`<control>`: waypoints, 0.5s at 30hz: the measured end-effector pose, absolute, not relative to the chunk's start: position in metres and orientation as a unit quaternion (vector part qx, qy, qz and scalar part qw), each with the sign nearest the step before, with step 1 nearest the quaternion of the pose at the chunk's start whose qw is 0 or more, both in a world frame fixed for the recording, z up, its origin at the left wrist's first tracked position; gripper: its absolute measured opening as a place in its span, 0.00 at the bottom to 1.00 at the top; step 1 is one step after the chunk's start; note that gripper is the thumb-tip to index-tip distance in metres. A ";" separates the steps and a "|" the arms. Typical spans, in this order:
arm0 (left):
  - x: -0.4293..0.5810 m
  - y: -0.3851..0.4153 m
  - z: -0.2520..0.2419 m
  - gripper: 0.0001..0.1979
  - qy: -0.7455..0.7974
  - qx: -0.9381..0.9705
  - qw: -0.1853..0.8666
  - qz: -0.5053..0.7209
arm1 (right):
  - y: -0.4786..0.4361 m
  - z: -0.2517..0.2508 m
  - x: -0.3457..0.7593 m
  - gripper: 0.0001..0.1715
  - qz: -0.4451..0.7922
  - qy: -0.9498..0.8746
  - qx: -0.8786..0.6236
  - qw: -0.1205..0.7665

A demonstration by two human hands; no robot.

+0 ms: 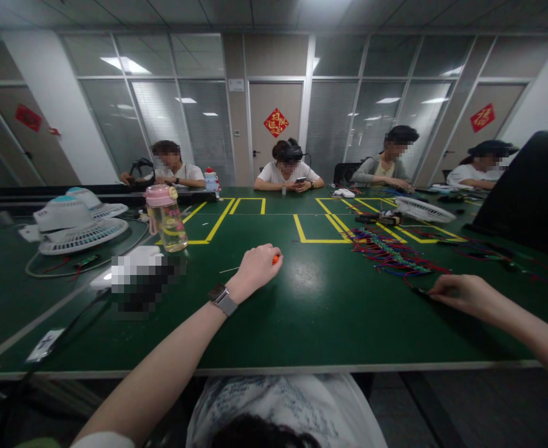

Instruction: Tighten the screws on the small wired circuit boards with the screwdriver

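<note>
My left hand [258, 269], with a watch [222, 298] on its wrist, is closed over the middle of the table. A screwdriver [276, 258] is in its fist, the orange handle end showing at the thumb side and the thin metal shaft pointing left. To the right, my right hand [463, 295] pinches the edge of a small dark circuit board [422, 292] at the table surface. Just beyond it lies a row of green circuit boards [390, 250] with red and blue wires. Fine detail of the pinched board is too small to make out.
At left stand white fan heads [82, 224], a pink-lidded bottle [167, 218] and a blurred white device. A white fan grille [424, 210] lies at the right, near a large black panel [530, 193]. Yellow tape [218, 221] marks the green table. Several people sit opposite.
</note>
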State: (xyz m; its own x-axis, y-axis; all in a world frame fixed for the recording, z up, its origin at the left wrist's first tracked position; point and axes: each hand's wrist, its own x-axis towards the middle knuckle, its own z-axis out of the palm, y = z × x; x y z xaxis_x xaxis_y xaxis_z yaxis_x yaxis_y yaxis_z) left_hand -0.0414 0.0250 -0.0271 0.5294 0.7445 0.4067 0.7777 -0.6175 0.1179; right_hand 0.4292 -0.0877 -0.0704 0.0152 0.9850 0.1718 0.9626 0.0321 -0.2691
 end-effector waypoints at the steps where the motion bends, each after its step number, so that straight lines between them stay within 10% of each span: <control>1: -0.041 0.025 -0.027 0.15 -0.436 -0.873 0.039 -0.213 | -0.087 -0.069 0.428 0.12 0.034 -0.696 -0.702 0.150; 15: -0.040 0.024 -0.029 0.14 -0.427 -0.879 0.055 -0.205 | -0.076 -0.063 0.400 0.06 -0.043 -0.637 -0.769 0.016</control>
